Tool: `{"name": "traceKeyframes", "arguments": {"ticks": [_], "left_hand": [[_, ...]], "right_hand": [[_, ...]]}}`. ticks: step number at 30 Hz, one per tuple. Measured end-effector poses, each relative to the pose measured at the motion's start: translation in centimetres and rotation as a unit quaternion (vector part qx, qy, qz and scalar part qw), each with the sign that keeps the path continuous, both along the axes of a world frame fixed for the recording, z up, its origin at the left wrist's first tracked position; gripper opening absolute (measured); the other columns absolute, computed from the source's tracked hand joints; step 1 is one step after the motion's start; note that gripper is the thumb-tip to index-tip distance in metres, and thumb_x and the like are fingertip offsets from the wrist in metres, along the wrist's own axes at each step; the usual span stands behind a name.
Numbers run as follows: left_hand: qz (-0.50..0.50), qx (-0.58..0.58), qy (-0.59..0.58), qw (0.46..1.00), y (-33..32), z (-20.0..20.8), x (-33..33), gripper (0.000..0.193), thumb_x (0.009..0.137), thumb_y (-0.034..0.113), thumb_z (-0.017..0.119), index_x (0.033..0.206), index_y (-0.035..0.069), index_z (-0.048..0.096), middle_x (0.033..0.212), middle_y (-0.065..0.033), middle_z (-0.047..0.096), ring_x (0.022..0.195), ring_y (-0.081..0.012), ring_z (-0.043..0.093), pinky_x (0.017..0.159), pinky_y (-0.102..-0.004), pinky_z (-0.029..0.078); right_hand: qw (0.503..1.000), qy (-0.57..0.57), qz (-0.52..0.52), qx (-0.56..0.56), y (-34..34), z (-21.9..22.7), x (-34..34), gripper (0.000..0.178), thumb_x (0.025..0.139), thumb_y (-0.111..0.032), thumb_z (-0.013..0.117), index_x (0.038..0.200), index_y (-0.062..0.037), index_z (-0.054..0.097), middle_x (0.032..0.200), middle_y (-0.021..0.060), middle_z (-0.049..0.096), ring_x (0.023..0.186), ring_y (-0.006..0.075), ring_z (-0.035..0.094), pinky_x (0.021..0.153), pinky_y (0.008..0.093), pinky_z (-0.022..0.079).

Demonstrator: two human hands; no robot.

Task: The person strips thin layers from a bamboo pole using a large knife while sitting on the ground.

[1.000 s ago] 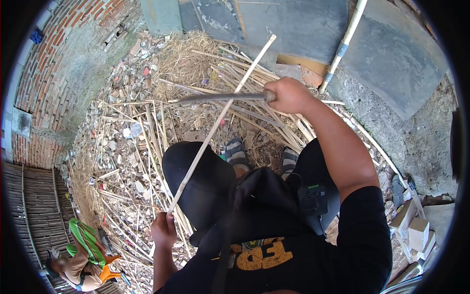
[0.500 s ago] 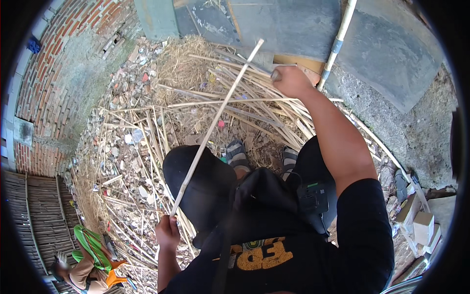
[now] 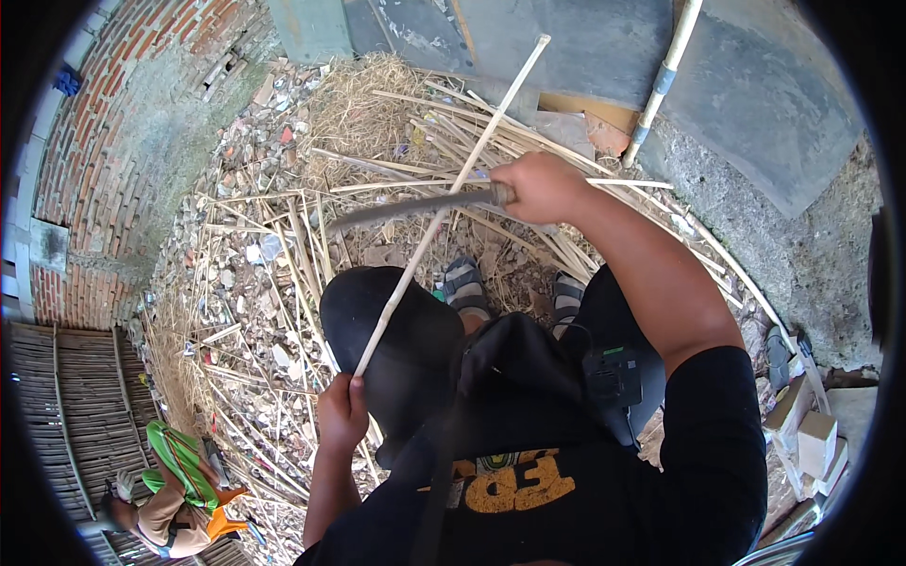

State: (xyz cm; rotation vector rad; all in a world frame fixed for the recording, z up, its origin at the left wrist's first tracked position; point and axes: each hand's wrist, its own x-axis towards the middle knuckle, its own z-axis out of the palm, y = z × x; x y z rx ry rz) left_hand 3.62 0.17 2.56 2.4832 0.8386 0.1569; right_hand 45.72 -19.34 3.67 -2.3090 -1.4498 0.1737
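Blade (image 3: 396,208) swung back leftward over the pale pole (image 3: 416,258); left hand (image 3: 342,415) risen slightly

Half a second ago the blade pointed away, toward the panels; now it crosses the pole at a slant — whether the edges touch, I cannot tell. Nearest, the left hand's grip is clenched around the pole's lower end. From there the pole runs up and away, passing over the bent left knee (image 3: 425,340). Farther out, the right hand (image 3: 543,186) has its grip wrapped around the blade's handle, just right of the pole.

Past the knees, two strapped sandals (image 3: 467,283) stand on rubble. Loose sticks (image 3: 307,245) lie crisscrossed on both sides and in front, cluttering the ground beneath the blade, with a heap of straw (image 3: 363,104) behind. Pale blocks (image 3: 816,441) sit far to the right; a seated person (image 3: 179,467) in green is at lower left, near a slatted screen (image 3: 90,406). Grey panels (image 3: 585,42) close off the far side — a pipe (image 3: 672,61) leans before them — and a brick wall (image 3: 90,179) rises at left.
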Motion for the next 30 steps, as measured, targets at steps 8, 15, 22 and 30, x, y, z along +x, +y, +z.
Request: {"name": "traceKeyframes", "arguments": {"ticks": [8, 15, 22, 30], "left_hand": [[-0.017, -0.016, -0.008, 1.000, 0.5, 0.2, 0.1, 0.036, 0.105, 0.028, 0.048, 0.081, 0.002, 0.053, 0.061, -0.0212, 0.055, 0.055, -0.0425, 0.058, 0.052, -0.0468, 0.041], [-0.022, -0.042, 0.003, 0.999, 1.0, 0.4, 0.8, 0.038, 0.106, 0.027, 0.047, 0.081, 0.000, 0.052, 0.061, -0.0215, 0.054, 0.056, -0.0412, 0.056, 0.053, -0.0458, 0.041], [-0.024, -0.069, 0.006, 0.997, 1.1, 0.5, 1.1, 0.038, 0.107, 0.028, 0.046, 0.082, 0.000, 0.053, 0.062, -0.0221, 0.055, 0.055, -0.0407, 0.054, 0.053, -0.0450, 0.040], [-0.040, -0.093, 0.011, 0.995, 1.8, 0.6, 0.3, 0.039, 0.107, 0.029, 0.044, 0.082, 0.000, 0.053, 0.061, -0.0205, 0.055, 0.057, -0.0396, 0.057, 0.054, -0.0457, 0.041]], "right_hand": [[0.999, -0.019, 0.028, -0.026, 1.6, -0.1, -2.2, 0.019, 0.075, -0.018, 0.067, 0.093, -0.0115, 0.066, 0.084, 0.0135, 0.070, 0.085, 0.0352, 0.069, 0.076, 0.0480, 0.055], [0.995, 0.049, -0.078, 0.031, 1.6, -3.1, 1.2, 0.022, 0.076, -0.017, 0.069, 0.096, -0.0103, 0.066, 0.079, 0.0141, 0.069, 0.079, 0.0361, 0.069, 0.075, 0.0488, 0.054], [0.995, 0.069, -0.058, 0.041, 1.5, -3.8, 1.6, 0.024, 0.075, -0.016, 0.070, 0.096, -0.0073, 0.066, 0.085, 0.0169, 0.070, 0.083, 0.0363, 0.069, 0.075, 0.0469, 0.055], [0.999, 0.031, 0.024, 0.034, 2.4, -2.2, -2.8, 0.019, 0.075, -0.017, 0.068, 0.092, -0.0093, 0.064, 0.079, 0.0135, 0.069, 0.075, 0.0353, 0.069, 0.071, 0.0477, 0.054]]}}
